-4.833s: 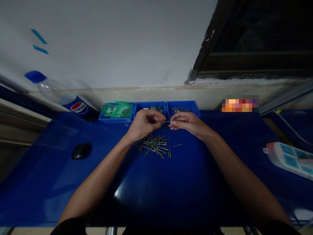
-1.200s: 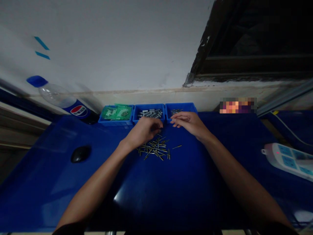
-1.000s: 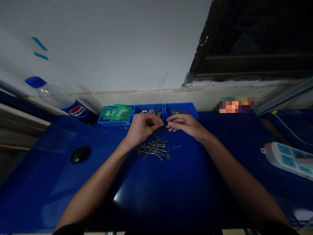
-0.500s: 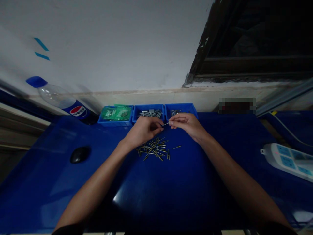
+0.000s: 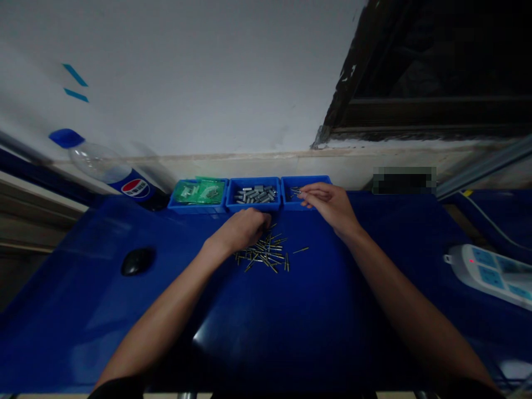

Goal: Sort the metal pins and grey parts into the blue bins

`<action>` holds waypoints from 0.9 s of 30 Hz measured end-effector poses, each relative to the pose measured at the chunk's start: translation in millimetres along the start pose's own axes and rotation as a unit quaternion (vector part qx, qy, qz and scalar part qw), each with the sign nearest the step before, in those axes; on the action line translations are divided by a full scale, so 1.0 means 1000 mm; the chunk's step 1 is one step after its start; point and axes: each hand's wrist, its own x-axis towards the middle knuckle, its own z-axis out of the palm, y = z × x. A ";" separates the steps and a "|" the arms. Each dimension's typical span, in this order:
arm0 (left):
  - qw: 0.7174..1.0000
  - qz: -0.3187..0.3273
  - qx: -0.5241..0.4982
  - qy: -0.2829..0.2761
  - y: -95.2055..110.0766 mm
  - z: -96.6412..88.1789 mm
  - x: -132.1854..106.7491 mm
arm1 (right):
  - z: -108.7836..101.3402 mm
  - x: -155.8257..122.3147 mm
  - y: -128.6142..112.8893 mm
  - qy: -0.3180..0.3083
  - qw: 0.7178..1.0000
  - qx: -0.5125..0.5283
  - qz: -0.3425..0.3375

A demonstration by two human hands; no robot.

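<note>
My right hand (image 5: 326,202) is over the front of the right blue bin (image 5: 307,180), its thumb and fingers pinched at a thin metal pin (image 5: 295,191). Other slim pins lie in that bin, partly covered by the hand. My left hand (image 5: 245,226) is curled, knuckles up, at the far left edge of a loose pile of brass-and-silver pins (image 5: 266,255) on the blue table. Its fingertips are turned away, so what they grip cannot be made out. One single pin (image 5: 301,250) lies apart, right of the pile.
The middle blue bin (image 5: 253,206) holds grey metal pieces; the left one (image 5: 197,209) holds green plastic packets. A Pepsi bottle (image 5: 135,187) leans at the back left, above a black mouse (image 5: 137,261). On the right lies a white power strip (image 5: 490,274).
My hands have parted. The right moved back to the right bin with the pin; the left dropped toward the pile, uncovering the middle bin.
</note>
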 end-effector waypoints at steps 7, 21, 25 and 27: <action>0.996 0.053 -0.064 0.042 0.001 -0.009 -0.001 | -0.001 -0.001 0.000 -0.028 1.000 -0.004 0.004; 0.951 0.108 -0.183 0.226 0.017 -0.022 0.000 | 0.014 -0.012 0.005 -0.207 0.973 0.075 0.069; 0.965 0.085 -0.119 0.217 0.010 -0.018 0.000 | 0.016 -0.013 0.002 -0.165 0.983 0.058 0.062; 0.978 0.073 -0.066 0.181 0.007 -0.015 0.000 | 0.013 -0.011 0.000 -0.133 0.989 0.030 0.049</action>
